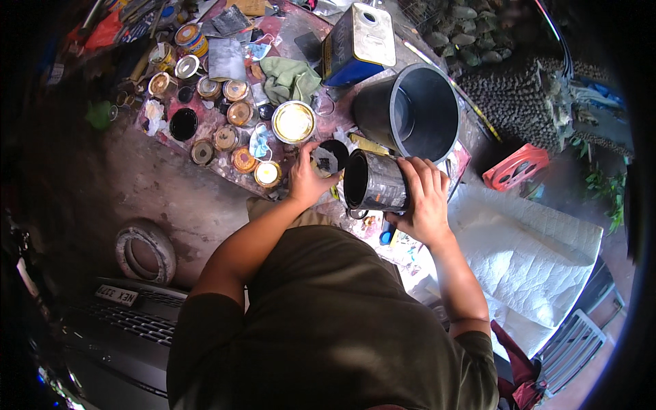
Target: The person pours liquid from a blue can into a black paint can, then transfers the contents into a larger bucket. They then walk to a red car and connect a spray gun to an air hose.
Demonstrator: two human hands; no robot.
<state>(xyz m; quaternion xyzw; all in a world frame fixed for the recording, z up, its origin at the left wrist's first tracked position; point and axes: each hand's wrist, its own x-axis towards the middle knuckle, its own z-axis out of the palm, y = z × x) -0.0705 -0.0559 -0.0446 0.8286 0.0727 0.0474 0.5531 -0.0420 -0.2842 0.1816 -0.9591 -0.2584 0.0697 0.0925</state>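
My right hand (425, 198) is wrapped round a black paint tin (391, 186) from its right side. The tin is tilted, its dark open mouth facing left. My left hand (309, 179) curves its thumb and fingers round what looks like a small translucent cup (322, 162), just left of the tin's mouth. Part of the cup is hidden by the hand. Behind it sits a round black container (334, 152). A tin with a pale shiny top (294, 121) stands just beyond my left hand. Whether anything flows from the tin cannot be seen.
A large black bucket (427, 113) stands beyond my right hand, near a blue rectangular can (360, 44). Several small paint tins (240, 113) and a green rag (290, 78) crowd the stained table. White sheeting (526, 253) lies at the right. A car front (123, 328) is behind left.
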